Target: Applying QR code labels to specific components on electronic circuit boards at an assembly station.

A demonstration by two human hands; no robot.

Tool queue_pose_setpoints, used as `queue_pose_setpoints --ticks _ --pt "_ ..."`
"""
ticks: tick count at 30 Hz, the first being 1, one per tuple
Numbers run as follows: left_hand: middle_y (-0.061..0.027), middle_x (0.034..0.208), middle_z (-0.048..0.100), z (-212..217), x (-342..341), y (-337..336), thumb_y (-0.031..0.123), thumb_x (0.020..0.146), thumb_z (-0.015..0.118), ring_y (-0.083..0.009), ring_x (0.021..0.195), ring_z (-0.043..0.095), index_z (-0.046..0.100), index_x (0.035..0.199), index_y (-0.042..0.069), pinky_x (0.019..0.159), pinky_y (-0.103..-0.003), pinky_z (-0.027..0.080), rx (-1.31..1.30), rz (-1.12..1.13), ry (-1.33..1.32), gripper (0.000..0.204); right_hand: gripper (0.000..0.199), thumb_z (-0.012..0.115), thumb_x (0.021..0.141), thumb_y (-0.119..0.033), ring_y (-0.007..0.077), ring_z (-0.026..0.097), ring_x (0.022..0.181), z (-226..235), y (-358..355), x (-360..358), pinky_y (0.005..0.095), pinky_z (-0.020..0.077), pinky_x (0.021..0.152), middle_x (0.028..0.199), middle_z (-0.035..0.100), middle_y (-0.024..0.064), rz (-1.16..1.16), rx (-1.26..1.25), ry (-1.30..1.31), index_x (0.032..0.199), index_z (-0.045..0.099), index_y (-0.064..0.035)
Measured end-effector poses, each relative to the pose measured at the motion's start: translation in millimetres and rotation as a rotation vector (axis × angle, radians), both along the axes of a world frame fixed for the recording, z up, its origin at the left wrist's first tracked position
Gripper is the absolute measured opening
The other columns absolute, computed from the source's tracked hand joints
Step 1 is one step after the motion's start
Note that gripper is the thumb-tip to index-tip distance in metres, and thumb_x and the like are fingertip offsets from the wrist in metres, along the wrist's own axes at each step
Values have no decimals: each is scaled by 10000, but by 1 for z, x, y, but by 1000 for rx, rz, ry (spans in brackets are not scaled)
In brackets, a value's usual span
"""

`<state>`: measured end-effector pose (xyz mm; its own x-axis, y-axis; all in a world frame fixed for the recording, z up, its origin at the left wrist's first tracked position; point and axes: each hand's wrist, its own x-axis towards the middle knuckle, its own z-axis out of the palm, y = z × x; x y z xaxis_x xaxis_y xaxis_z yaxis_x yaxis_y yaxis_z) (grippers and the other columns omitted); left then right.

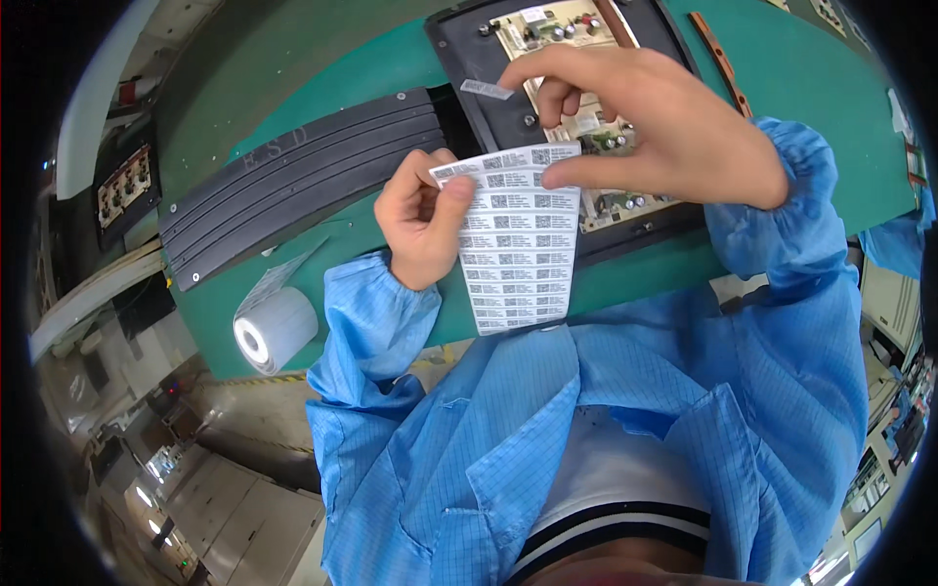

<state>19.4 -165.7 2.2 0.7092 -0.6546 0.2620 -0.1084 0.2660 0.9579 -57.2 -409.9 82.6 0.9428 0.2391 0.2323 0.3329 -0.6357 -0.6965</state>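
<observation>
Label [487, 90], crosswise beyond the sheet [518, 244], clings to my right hand's [650, 122] index fingertip, thumb spread wide; my left hand [420, 223] pinches the sheet's left edge.

Hands [420, 223] at a white label sheet [519, 239]

Green work table [821, 98], edges bowed by wide lens, spans upper view. On it, left of centre: long dark grey panel [308, 186] with parallel grooves, set aslant. Upper right: slim reddish-brown bar [720, 64], lying diagonally. Far left: dark tray [119, 230] bearing circuit board [124, 190]. Lower left: pale cabinets [234, 523]; striped tape [256, 381] across floor. Right edge: blue cloth [899, 244].
</observation>
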Motion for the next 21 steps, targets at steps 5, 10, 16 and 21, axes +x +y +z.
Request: queue_pose_setpoints --ticks 5,10,16,21 --pt "-30 810 576 7 3 1 62 955 622 -45 698 486 517 871 18 606 -198 385 48 -119 117 142 485 749 809 -14 100 583 678 -15 5 -13 253 441 583 756 648 47 27 289 208 1250 549 -46" --pt "-29 825 589 5 9 0 65 951 629 -46 718 509 531 907 9 636 -200 407 39 -149 178 121 439 707 866 -54 108 581 632 -27 10 -14 245 459 561 786 668 53 -10 268 151 1270 536 -65" --pt "-37 822 628 3 13 5 84 948 642 -30 718 551 518 817 28 615 -191 445 104 -142 173 190 402 644 906 -58 158 605 921 -8 -2 -15 294 498 748 1131 641 118 -48 316 329 1299 562 -41" --pt "-37 818 644 9 7 1 82 945 652 -25 712 562 516 802 28 598 -186 447 85 -167 170 204 592 683 882 2 87 639 840 18 7 -12 201 526 719 1071 609 92 -124 426 401 1404 407 -46"
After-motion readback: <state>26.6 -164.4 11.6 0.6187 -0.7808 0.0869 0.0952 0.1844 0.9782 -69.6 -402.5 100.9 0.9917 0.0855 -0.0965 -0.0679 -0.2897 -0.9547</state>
